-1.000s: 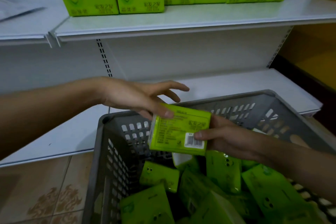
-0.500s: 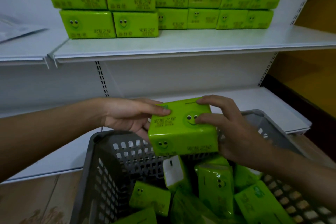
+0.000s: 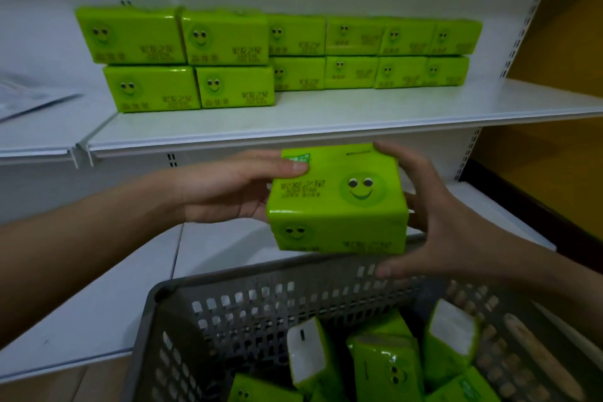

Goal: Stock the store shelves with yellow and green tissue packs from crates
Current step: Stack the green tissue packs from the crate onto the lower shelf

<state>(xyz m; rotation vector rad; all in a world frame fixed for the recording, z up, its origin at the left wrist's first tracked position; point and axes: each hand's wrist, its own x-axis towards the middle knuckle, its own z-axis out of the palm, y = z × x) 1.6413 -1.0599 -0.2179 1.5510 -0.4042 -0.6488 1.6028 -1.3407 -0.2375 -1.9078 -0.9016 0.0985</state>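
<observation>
A green tissue pack (image 3: 339,206) with smiley faces hangs in the air just above the far rim of the grey crate (image 3: 248,303). My left hand (image 3: 225,192) grips its left end, thumb on top and fingers underneath. My right hand (image 3: 450,232) lies at the pack's right end with fairly straight fingers, the index touching the top corner and the thumb spread below, apart from the pack. Several more green packs (image 3: 385,365) lie jumbled in the crate. Two-high rows of green packs (image 3: 228,59) stand on the upper shelf (image 3: 326,121).
The upper shelf has bare white surface in front of the rows and to their right. A lower white shelf (image 3: 98,303) runs behind the crate. Papers (image 3: 29,98) lie on the shelf at far left. A yellow wall (image 3: 554,157) borders the right.
Both hands have lifted the pack up from the crate toward the upper shelf. My right hand's grip on its right end has loosened, with the fingers now spread.
</observation>
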